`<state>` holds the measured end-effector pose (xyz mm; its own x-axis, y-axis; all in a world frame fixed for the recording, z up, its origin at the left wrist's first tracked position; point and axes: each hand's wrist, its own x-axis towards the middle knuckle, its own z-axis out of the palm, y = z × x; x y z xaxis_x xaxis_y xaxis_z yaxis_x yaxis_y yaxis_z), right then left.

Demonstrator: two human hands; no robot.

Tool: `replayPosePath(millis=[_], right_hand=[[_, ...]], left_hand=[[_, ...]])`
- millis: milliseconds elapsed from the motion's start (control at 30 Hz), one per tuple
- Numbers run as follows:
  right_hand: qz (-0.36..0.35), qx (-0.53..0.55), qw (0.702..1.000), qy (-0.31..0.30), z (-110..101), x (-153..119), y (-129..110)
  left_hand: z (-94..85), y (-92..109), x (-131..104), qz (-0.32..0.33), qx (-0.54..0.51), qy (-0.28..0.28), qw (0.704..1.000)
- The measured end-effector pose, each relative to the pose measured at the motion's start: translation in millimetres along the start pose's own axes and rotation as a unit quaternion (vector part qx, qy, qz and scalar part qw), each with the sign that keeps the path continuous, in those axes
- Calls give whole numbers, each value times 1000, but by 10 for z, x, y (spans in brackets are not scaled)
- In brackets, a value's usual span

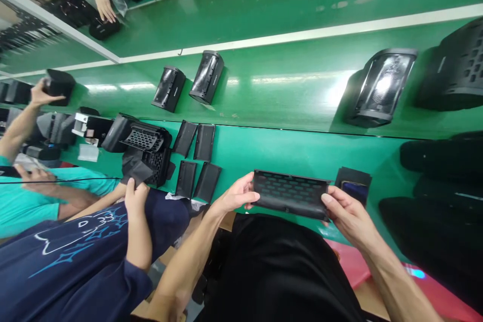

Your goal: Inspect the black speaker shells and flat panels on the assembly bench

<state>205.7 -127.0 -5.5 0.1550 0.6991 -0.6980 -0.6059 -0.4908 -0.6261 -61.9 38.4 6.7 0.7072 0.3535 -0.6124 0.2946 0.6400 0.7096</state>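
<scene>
A person holds a black perforated grille panel (290,194) above the near edge of a green counter (287,153), gripping it at both short ends. The panel's long axis runs from 9 o'clock to 3 o'clock across the view, tilted slightly down toward 3 o'clock, with its slotted face turned up toward the camera. The left hand (236,195) pinches the 9 o'clock end, thumb on top and fingers curled beneath; the right hand (345,211) clamps the 3 o'clock end, thumb pressed along the edge and fingers wrapped under. Just beyond the right hand, at about 2 o'clock from the panel, a small dark box (353,184) rests on the counter. Toward 10 o'clock, four flat black panels (196,161) lie in a loose cluster beside a stack of black housings (145,148), where a co-worker's hand (135,196) rests. Farther out on the conveyor belt (287,90), two black speakers (188,83) stand at 11 o'clock, and a larger speaker (381,85) sits at 1 o'clock.
</scene>
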Motion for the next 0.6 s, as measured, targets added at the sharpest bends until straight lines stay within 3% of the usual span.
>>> replayPosePath(millis=[600], right_hand=[[-19,-35,999,17,72,73,21]], left_hand=[[18,34,95,-19,-34,8,999]])
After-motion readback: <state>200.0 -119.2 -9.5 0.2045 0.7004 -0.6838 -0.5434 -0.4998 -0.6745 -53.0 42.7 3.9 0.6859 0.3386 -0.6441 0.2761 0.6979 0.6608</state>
